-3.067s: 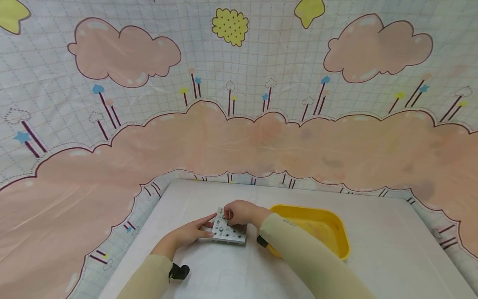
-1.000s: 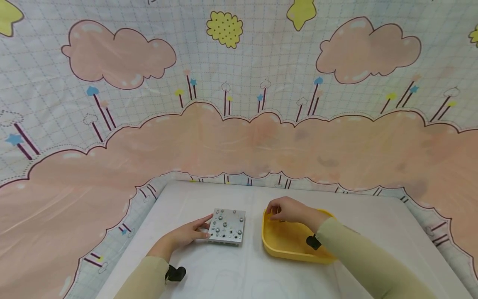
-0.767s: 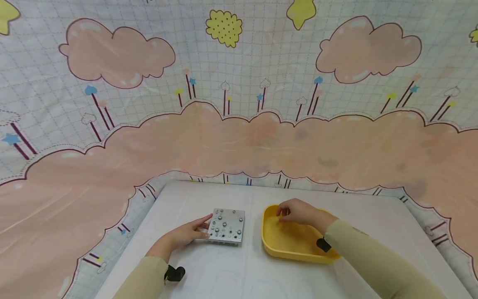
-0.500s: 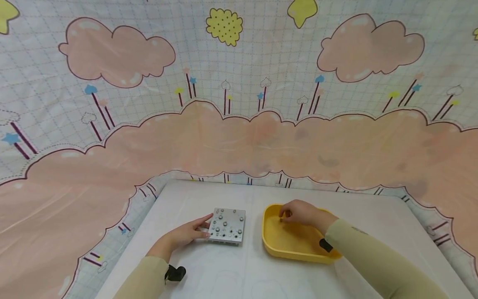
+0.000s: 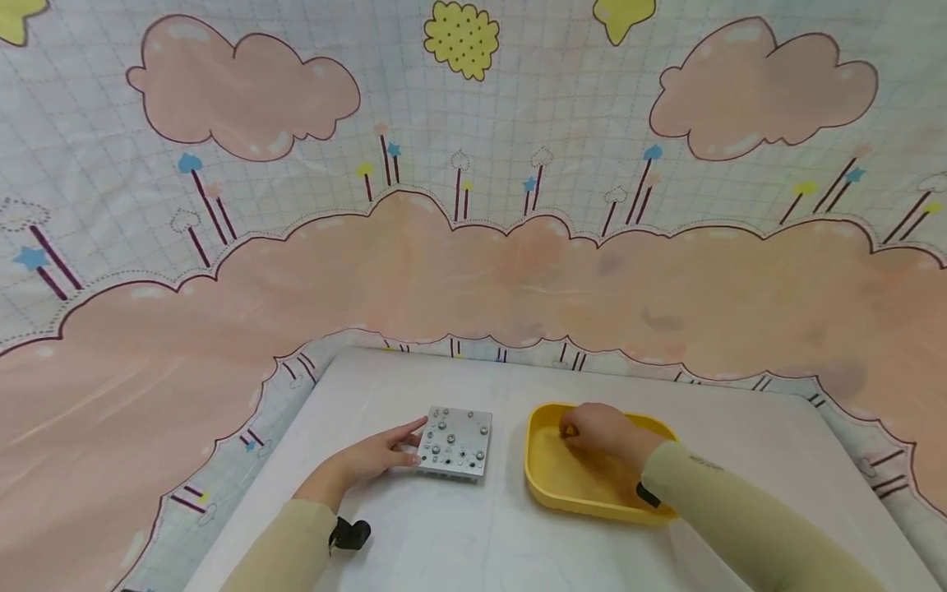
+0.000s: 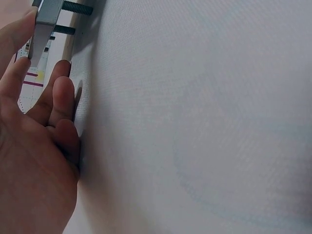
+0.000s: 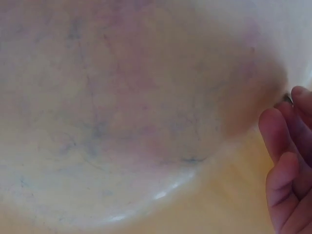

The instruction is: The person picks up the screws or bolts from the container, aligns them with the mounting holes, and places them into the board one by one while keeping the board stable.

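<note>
A square silver metal plate [image 5: 457,444] stands on the white table, with bolts and several holes on top. In the left wrist view, threaded bolts [image 6: 77,8] stick out from its underside. My left hand [image 5: 373,456] holds the plate's left edge, thumb at the near corner and index finger at the far one. Inside the yellow tray [image 5: 565,497], my right hand [image 5: 602,429] is low, thumb and fingers together. The right wrist view shows a small shiny metal piece [image 7: 288,99] pinched at the fingertips; its exact kind is mostly hidden by the fingers.
The tray lies a short way right of the plate, its rim raised around it. A printed curtain [image 5: 473,279] surrounds the table's back and sides. White tabletop [image 5: 755,444] extends right of the tray.
My right hand has moved from over the plate to the tray and lowered into it. The left hand stays at the plate's left edge. The tray's left part is now uncovered.
</note>
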The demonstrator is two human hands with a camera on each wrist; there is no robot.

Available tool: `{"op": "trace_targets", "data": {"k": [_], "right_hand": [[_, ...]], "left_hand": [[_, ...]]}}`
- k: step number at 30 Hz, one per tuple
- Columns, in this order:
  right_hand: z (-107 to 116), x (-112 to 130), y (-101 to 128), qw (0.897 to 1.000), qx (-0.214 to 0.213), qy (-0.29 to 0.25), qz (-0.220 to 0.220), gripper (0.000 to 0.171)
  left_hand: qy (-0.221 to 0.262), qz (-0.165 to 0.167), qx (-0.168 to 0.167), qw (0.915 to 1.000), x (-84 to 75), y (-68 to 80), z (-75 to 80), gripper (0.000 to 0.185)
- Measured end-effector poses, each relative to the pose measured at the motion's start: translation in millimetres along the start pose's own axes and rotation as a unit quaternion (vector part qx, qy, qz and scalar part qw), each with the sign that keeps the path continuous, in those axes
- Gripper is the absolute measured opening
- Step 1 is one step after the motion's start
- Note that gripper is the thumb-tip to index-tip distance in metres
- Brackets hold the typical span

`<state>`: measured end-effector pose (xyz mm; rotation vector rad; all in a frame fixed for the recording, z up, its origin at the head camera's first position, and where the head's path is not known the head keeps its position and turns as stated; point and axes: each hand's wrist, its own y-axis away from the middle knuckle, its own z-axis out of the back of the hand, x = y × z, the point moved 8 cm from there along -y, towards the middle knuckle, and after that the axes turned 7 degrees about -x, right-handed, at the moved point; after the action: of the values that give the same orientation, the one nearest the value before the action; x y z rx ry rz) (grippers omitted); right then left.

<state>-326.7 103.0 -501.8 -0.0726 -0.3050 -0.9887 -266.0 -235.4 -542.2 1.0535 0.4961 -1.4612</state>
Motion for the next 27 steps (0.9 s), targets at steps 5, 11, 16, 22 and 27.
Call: {"op": "trace_targets", "data": {"k": [5, 11, 16, 22, 27], "right_hand": [[-2, 1, -2, 0.999, -0.016, 0.025, 0.016, 0.007], [-4, 5, -2, 0.997, -0.031, 0.053, 0.044, 0.005], [-4, 8, 1, 0.996, -0.035, 0.061, 0.051, 0.004], [-6, 9, 1, 0.998, -0.022, 0.043, 0.042, 0.005], [-6, 10, 1, 0.998, -0.016, 0.037, 0.044, 0.005]], "left_hand": [[0.001, 0.002, 0.002, 1.0000, 0.2, -1.4, 1.7, 0.079], [0.004, 0.011, -0.002, 0.9999, 0.2, -0.6, 0.6, 0.079], [0.000, 0.013, -0.003, 0.9999, -2.1, 0.4, -0.5, 0.079], [0.008, 0.010, -0.001, 0.9999, -2.9, 1.5, 1.2, 0.079], [0.013, 0.012, 0.000, 0.9999, -1.9, 0.5, 0.5, 0.079]]}}
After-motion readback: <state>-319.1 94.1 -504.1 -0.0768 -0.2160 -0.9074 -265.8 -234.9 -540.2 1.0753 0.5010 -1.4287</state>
